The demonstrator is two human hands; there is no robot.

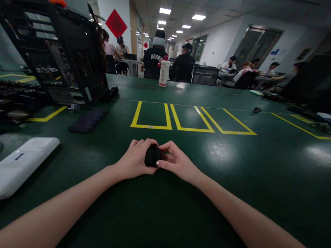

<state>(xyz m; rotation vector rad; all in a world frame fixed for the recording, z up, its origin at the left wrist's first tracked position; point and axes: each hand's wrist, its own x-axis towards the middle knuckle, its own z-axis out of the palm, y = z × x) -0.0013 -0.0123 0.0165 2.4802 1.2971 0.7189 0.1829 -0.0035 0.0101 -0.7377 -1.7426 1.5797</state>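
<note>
Between my two hands, just above or on the green table [156,213], is a small black rounded object [152,156] with a ridge or rim on its right side; its exact kind cannot be made out. My left hand [136,158] wraps around it from the left, fingers over the top and thumb at the lower edge. From the right, the fingertips and thumb of my right hand [176,162] pinch its right edge. Part of the object is hidden behind my fingers.
Yellow tape outlines [193,129] mark the table beyond my hands. At left stand an open computer case [69,54], a dark flat item [87,120] and a white elongated device [15,167]. A white bottle [164,73] and a small black ring [256,109] are farther back. People sit beyond.
</note>
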